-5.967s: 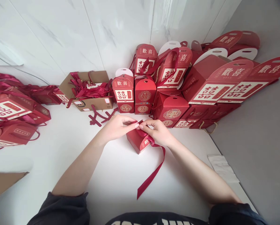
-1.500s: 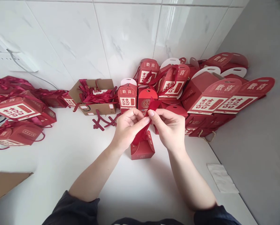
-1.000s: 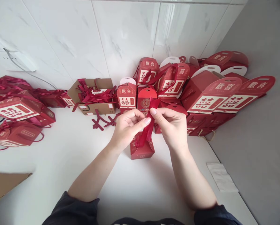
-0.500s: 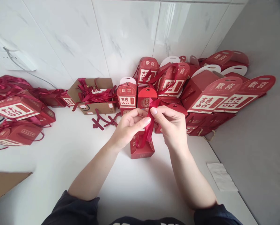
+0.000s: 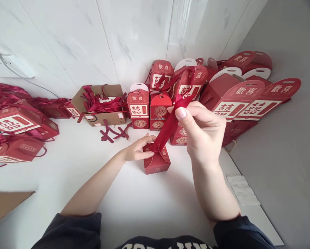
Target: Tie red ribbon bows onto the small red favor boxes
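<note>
A small red gift box (image 5: 157,165) stands on the white tabletop in front of me. From its top a red ribbon (image 5: 167,131) runs up to the right in two strands. My right hand (image 5: 205,131) pinches the ribbon's upper part between thumb and fingers, well above the box. At the box's left top edge, my left hand (image 5: 136,149) grips it, thumb on the near side and fingers behind. The ribbon's lower end goes in at the top of the box, where the fingers partly hide it.
Behind stand stacked red gift boxes (image 5: 160,110), with larger handled ones (image 5: 243,95) to the right. A cardboard box (image 5: 103,119) holds ribbons; dark red strips (image 5: 114,133) lie before it. Ribboned boxes (image 5: 17,117) crowd the left, by a tiled wall (image 5: 136,31).
My right hand has drawn the ribbon up and to the right, so it now stretches above the box. My left hand has left the ribbon and moved down to the box.
</note>
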Action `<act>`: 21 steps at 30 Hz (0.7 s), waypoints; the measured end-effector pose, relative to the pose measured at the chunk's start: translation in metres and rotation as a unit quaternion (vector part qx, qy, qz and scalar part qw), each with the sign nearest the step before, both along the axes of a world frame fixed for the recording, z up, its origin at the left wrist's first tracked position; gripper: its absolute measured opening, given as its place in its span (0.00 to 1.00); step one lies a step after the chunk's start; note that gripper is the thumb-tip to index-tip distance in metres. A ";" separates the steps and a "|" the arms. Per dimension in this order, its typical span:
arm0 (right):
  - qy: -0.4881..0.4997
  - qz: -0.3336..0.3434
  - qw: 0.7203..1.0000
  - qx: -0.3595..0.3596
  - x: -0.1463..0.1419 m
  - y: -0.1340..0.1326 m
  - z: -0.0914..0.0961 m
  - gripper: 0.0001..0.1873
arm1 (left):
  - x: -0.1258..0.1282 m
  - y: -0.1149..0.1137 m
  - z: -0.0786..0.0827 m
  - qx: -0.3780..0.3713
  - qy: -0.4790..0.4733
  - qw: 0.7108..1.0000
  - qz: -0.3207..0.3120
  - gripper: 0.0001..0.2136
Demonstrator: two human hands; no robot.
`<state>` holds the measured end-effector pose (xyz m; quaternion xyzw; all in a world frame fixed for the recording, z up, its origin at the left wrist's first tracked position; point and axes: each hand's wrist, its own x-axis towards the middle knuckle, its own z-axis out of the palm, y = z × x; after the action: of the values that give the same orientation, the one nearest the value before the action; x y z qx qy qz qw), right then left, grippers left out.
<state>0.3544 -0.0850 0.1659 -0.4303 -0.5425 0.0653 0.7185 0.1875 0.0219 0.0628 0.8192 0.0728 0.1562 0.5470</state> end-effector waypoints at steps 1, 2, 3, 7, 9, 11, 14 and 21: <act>-0.006 0.000 1.000 -0.002 -0.001 0.002 0.001 0.11 | 0.000 0.000 -0.001 -0.007 -0.005 1.000 -0.002 0.23; -0.010 0.002 1.000 -0.006 -0.002 0.004 0.001 0.11 | -0.001 0.000 -0.002 -0.010 -0.007 1.000 -0.004 0.23; -0.012 0.009 1.000 -0.010 -0.003 0.005 0.001 0.11 | -0.001 0.001 -0.003 -0.007 -0.005 1.000 -0.002 0.23; 0.012 0.054 0.998 -0.018 -0.006 0.010 -0.003 0.09 | -0.001 0.004 -0.007 0.022 0.022 0.999 0.016 0.20; 0.027 0.060 0.998 -0.015 -0.007 0.011 -0.005 0.09 | 0.000 0.004 -0.010 0.019 0.028 0.999 0.013 0.20; 0.027 0.046 0.998 -0.017 -0.006 0.010 -0.005 0.09 | 0.002 0.003 -0.013 -0.011 0.026 1.000 -0.002 0.21; 0.008 0.031 0.999 -0.019 -0.007 0.009 -0.003 0.10 | 0.004 0.004 -0.020 -0.050 0.018 0.998 -0.024 0.18; -0.003 0.016 1.000 -0.013 -0.005 0.008 -0.003 0.11 | 0.012 0.006 -0.035 -0.071 -0.010 0.997 0.004 0.08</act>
<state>0.3495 -0.0770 0.1632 -0.4315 -0.5505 0.0826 0.7099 0.1995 0.0280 0.0282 0.7768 0.0815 0.1605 0.6035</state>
